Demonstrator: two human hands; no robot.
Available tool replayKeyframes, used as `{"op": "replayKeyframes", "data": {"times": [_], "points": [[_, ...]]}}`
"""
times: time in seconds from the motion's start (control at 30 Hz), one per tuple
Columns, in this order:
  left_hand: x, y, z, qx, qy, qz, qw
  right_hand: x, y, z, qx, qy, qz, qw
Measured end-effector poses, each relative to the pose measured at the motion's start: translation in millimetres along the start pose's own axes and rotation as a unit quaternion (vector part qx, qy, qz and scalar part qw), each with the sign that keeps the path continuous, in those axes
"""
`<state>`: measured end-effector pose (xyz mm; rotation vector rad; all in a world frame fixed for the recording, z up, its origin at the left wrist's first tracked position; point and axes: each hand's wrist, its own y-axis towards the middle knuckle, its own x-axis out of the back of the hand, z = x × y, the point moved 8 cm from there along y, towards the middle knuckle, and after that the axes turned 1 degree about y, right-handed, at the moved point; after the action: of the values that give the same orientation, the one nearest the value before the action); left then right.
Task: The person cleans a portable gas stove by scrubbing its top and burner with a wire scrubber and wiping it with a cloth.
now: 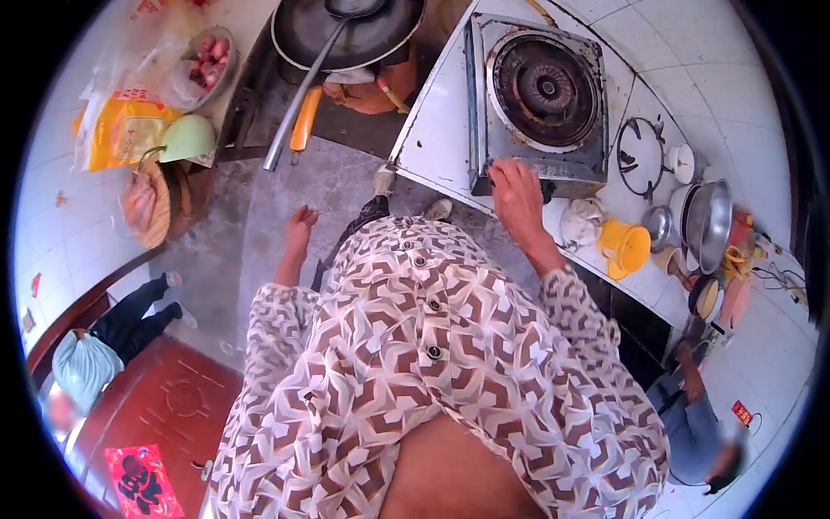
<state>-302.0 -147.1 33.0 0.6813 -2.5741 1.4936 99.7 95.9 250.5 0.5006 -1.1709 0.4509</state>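
Note:
My right hand (519, 201) is at the front edge of a worn single-burner gas stove (575, 166), its fingers curled together. Something small and dark shows at the fingertips, but I cannot make it out. Just right of that hand a black knob (547, 190) sits on the stove's front panel. The stove's round burner (547, 89) is bare and rusty, and I see no flame. Low over the floor on the left, my left hand (300, 228) is closed, with a thin thing poking out of the fingers, too fine to name.
A wok (303, 39) with a long-handled ladle (313, 76) stands at the top. Along the right counter are a pot-support ring (629, 160), a yellow mug (624, 245) and metal basins (711, 227). Onions fill a bowl (226, 95) at left. Two people (86, 362) (692, 424) are at the sides.

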Motion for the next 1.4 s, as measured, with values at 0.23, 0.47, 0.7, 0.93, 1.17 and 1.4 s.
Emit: {"op": "replayKeyframes", "data": {"times": [0.23,0.47,0.7,0.93,1.17,1.4], "points": [[37,16,88,0.148,-0.025,0.003,0.989,-23,27,4,-0.079,0.003,0.005,0.997],[-36,23,12,0.087,-0.104,0.070,0.988,-7,-11,-61,-0.165,-0.078,-0.009,0.983],[-70,35,-23,0.060,-0.064,0.133,0.987,-18,-12,-39,-0.176,0.002,-0.066,0.982],[-50,48,-27,0.053,-0.038,0.116,0.991,36,-33,-149,-0.273,-0.153,-0.039,0.949],[-48,42,-25,0.070,-0.046,0.102,0.991,22,-27,-113,-0.189,-0.121,-0.011,0.974],[-46,60,-3,0.066,-0.060,0.124,0.988,29,-12,-95,-0.177,-0.118,0.034,0.976]]}}
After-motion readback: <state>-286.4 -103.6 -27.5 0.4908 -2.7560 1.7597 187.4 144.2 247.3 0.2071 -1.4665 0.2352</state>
